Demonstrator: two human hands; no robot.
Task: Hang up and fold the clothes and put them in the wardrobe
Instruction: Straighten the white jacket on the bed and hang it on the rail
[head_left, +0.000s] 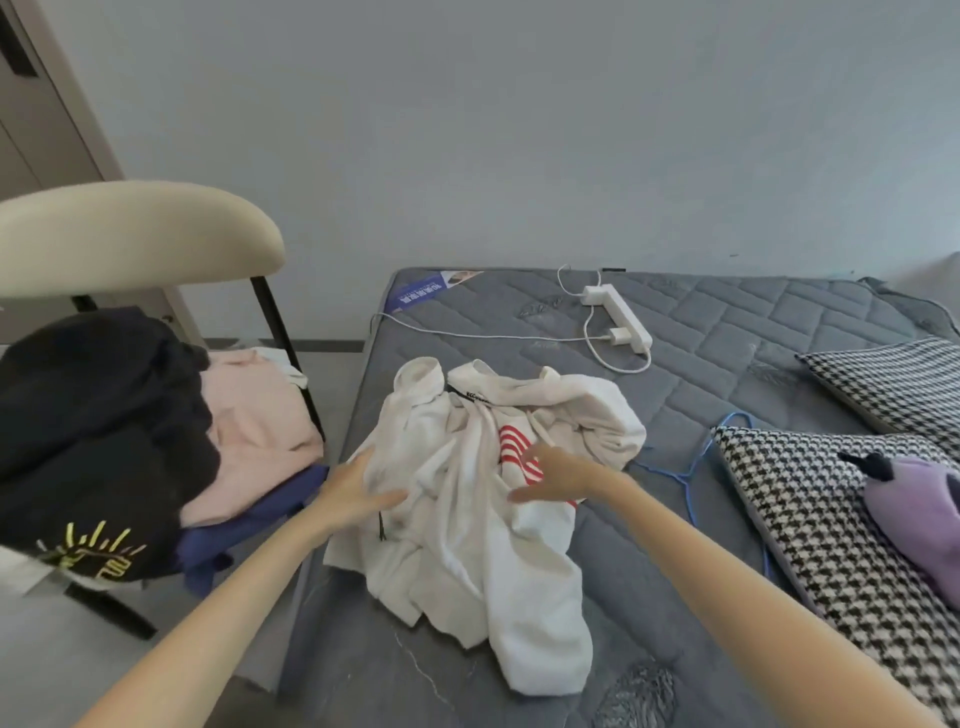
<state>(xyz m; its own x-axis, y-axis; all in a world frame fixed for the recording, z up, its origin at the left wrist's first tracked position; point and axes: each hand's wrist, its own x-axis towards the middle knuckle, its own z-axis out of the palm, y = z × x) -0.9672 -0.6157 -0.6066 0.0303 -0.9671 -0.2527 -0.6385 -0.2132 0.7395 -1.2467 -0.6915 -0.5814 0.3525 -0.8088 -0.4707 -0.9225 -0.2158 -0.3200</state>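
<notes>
Both hands, the left hand and right hand, are laid flat with fingers spread on a crumpled white hoodie at bed centre. Nothing is folded; clothes remain piled at 9 o'clock, a hanger at 3.
</notes>
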